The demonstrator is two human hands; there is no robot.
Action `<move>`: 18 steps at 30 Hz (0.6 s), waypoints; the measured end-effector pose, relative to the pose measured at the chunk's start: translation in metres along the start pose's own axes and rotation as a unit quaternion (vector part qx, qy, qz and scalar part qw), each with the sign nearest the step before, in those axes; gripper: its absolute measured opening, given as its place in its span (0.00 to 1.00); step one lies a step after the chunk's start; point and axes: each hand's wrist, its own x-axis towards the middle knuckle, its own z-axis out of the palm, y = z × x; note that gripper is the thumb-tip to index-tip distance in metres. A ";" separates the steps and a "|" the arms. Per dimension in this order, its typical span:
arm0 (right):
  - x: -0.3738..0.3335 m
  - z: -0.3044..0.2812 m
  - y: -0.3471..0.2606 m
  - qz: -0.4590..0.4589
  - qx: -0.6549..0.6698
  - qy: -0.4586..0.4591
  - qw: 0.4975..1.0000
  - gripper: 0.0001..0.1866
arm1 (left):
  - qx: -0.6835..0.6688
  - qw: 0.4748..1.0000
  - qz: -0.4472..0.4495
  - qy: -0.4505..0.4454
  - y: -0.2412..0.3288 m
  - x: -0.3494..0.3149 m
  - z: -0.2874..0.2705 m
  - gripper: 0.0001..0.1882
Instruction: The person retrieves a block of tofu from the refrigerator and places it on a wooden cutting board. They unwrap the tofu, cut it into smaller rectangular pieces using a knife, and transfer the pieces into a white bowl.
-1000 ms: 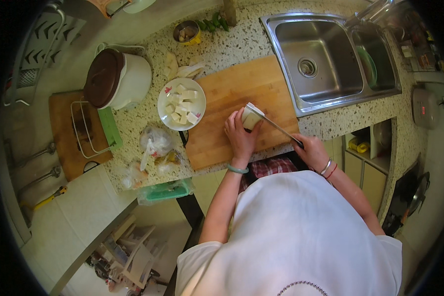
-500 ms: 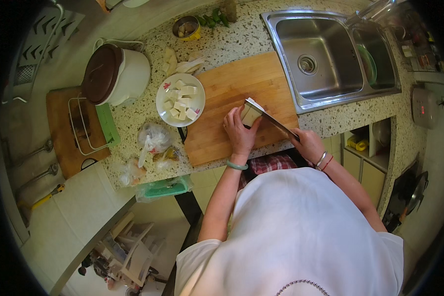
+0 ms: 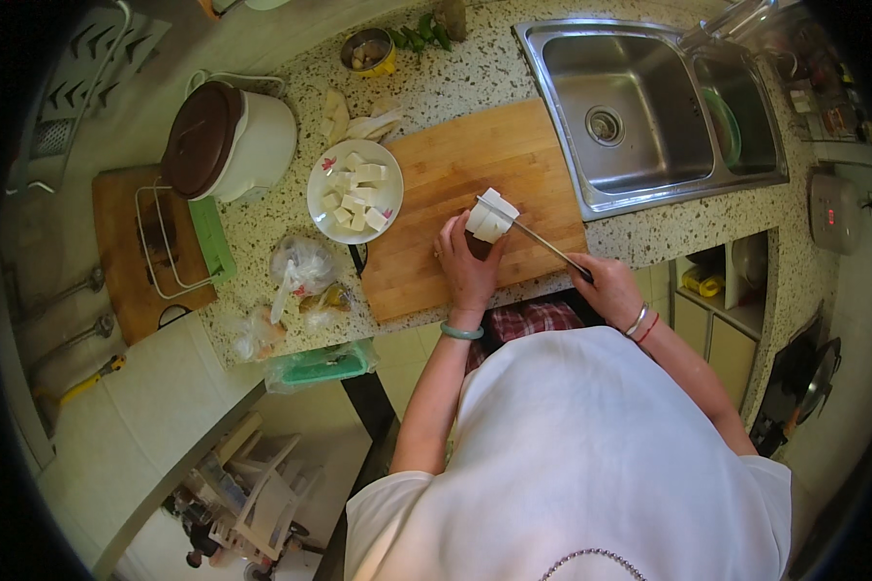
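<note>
A white block of tofu [image 3: 488,225] lies on the wooden cutting board [image 3: 412,276], with cut lines showing in it. My left hand [image 3: 468,269] is closed around the block's near side, thumb and fingers at its edges. In my right hand [image 3: 607,289] is the dark handle of a kitchen knife [image 3: 545,244]. Its blade, seen nearly edge-on, runs across the top of the tofu; how deep it sits I cannot tell. Left of the board, a white plate [image 3: 316,207] with red flower marks bears several tofu cubes [image 3: 369,174].
A steel double sink [image 3: 639,87] adjoins the board on the right. At the left stand a white pot with brown lid [image 3: 203,140] and plastic bags [image 3: 303,266]. A small yellow bowl [image 3: 370,53] and green peppers [image 3: 422,35] are at the back. A green bin [image 3: 325,364] hangs at the counter's front.
The knife blade has turned from leaning over to nearly edge-on, across the tofu. More of the tofu's white top shows. Both hands have barely shifted and keep their holds.
</note>
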 end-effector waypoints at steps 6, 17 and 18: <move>-0.001 0.002 -0.001 -0.001 -0.012 -0.012 1.000 0.11 | 0.007 1.000 0.001 0.003 0.002 -0.001 -0.002 0.36; 0.004 0.014 0.010 0.015 -0.047 -0.043 0.998 0.10 | -0.011 1.000 -0.014 -0.001 -0.002 -0.002 0.000 0.33; 0.005 0.016 0.012 0.019 -0.051 -0.045 0.997 0.10 | -0.011 1.000 -0.015 -0.003 -0.002 -0.002 0.000 0.33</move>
